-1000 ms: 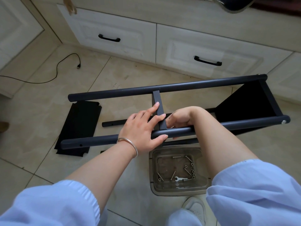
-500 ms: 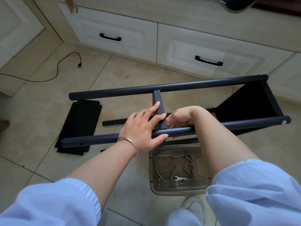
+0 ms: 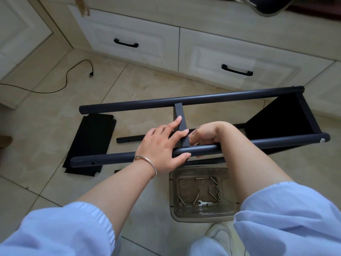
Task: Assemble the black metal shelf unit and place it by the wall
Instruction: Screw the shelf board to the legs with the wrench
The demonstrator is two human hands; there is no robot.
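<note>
The black shelf frame lies on its side: a far round pole [image 3: 184,100] and a near round pole [image 3: 258,143] run left to right, joined by a flat crossbar [image 3: 180,115] in the middle and a black shelf panel [image 3: 282,119] at the right end. My left hand [image 3: 162,145] holds the joint, fingers laid over the crossbar and thumb under the near pole. My right hand [image 3: 206,134] reaches over the near pole with fingers curled at the crossbar's foot; what it pinches is hidden.
A loose black panel [image 3: 90,143] lies flat on the tiled floor at left, a thin black rod [image 3: 129,139] beside it. A clear plastic tray [image 3: 201,193] with several bolts and a small wrench sits under my arms. White drawers [image 3: 236,60] stand behind; a black cable [image 3: 73,71] trails at left.
Both hands stay at the crossbar joint. The frame and my head have barely shifted.
</note>
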